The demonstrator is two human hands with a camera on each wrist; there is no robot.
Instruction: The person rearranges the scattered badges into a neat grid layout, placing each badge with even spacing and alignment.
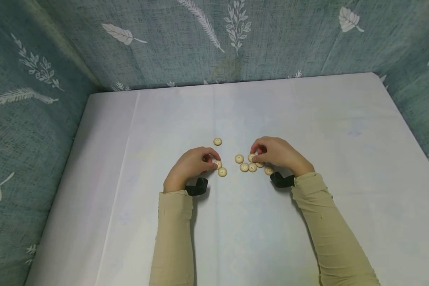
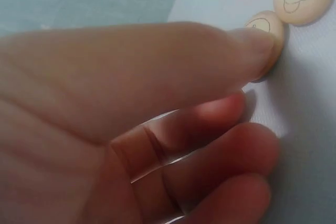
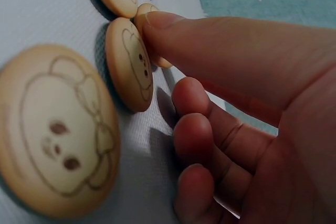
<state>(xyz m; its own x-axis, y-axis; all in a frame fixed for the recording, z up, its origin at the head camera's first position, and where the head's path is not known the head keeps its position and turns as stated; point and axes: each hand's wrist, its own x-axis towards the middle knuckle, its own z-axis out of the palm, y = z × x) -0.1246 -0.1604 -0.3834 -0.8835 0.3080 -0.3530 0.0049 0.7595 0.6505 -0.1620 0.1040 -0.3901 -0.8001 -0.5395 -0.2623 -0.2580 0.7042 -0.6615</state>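
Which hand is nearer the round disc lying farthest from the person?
Left: the left hand is just on the near side of that disc, not touching it; the right hand is farther off, to its right.

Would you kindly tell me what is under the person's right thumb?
One round tan piece, pinched by the right hand. Part of its face shows; what the thumb covers cannot be seen.

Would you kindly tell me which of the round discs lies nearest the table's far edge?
The lone disc just beyond the left hand; it touches no other, and all other visible discs lie lower in the head view.
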